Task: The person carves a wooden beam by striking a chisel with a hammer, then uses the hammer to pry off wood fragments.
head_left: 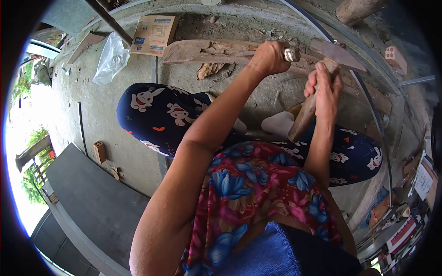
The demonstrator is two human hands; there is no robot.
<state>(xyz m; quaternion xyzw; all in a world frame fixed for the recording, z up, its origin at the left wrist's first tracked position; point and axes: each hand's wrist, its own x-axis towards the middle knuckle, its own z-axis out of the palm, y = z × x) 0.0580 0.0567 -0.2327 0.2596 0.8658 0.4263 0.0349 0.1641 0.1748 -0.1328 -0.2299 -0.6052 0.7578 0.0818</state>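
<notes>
My left hand (pixel 270 58) is wrapped around a chisel (pixel 291 55), whose pale butt end sticks out on the right of the fist. Most of its handle is covered by the fingers, and its blade points left along a long wooden plank (pixel 184 51). Rough gouges are cut into the plank's upper side. In my right hand (pixel 328 89) is a thick wooden stick (pixel 304 118), gripped near its upper end and slanting down to the left. The stick is apart from the chisel's butt.
A cardboard box (pixel 153 34) and a clear plastic bag (pixel 113 59) lie by the plank's left end. Dry leaves (pixel 211 70) are on the concrete floor. Bricks stand left (pixel 99 152) and far right (pixel 396 60). My bent legs (pixel 156 112) flank the work.
</notes>
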